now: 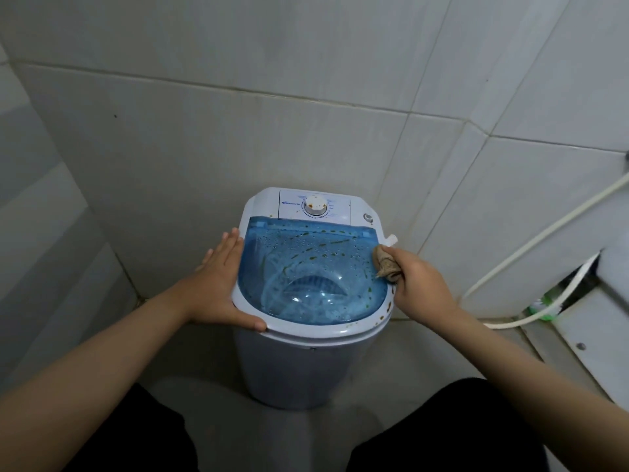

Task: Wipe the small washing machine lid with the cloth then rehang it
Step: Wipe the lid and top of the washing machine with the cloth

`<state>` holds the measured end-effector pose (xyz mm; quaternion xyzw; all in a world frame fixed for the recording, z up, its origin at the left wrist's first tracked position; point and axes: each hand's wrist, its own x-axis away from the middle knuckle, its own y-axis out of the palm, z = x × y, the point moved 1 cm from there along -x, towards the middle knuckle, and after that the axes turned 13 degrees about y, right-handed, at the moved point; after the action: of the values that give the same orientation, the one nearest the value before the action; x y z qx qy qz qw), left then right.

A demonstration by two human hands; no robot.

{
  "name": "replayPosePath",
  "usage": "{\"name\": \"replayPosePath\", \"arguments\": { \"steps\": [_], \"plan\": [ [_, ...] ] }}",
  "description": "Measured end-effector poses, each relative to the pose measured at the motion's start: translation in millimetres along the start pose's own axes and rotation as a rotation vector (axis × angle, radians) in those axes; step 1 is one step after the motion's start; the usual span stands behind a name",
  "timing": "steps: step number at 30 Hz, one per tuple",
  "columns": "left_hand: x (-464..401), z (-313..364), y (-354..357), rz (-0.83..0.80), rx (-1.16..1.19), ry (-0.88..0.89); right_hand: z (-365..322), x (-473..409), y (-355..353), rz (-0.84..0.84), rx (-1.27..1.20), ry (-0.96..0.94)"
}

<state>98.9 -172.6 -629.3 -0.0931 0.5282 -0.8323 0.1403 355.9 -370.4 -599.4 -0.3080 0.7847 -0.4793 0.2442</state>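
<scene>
A small white washing machine (308,366) stands on the floor against the tiled wall. Its blue see-through lid (311,272) is shut, wet with droplets and streaked with brown and green spots. My left hand (223,284) lies flat against the machine's left rim, fingers straight, thumb under the front edge. My right hand (420,284) is closed around a bunched beige cloth (386,264), which touches the lid's right edge. A white dial (316,206) sits on the control panel behind the lid.
Grey tiled walls close in behind and on both sides. A white hose (531,247) runs down the right wall toward a dark gap with something green in it (544,303). My dark-clad knees show at the bottom of the view.
</scene>
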Motion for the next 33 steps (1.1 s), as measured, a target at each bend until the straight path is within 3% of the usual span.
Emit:
{"name": "replayPosePath", "arguments": {
  "steps": [8,14,18,21,27,30,33],
  "plan": [
    [-1,-1,2,0.0,-0.003,0.002,-15,49,1,-0.034,0.086,0.078],
    [-2,0,1,0.005,-0.005,0.006,-37,77,7,-0.126,0.339,0.166],
    [-2,0,1,-0.006,-0.009,-0.001,-55,88,18,-0.093,0.471,0.205],
    [-1,1,0,-0.014,-0.009,-0.002,-70,91,23,-0.155,0.444,0.24],
    [-1,1,0,-0.018,-0.013,0.0,-95,94,36,-0.202,0.724,0.225],
    [-1,1,0,-0.016,-0.014,0.001,-108,93,44,-0.127,0.745,0.072],
    [0,2,2,-0.006,-0.017,-0.002,-126,96,47,-0.167,0.76,-0.007]
  ]
}}
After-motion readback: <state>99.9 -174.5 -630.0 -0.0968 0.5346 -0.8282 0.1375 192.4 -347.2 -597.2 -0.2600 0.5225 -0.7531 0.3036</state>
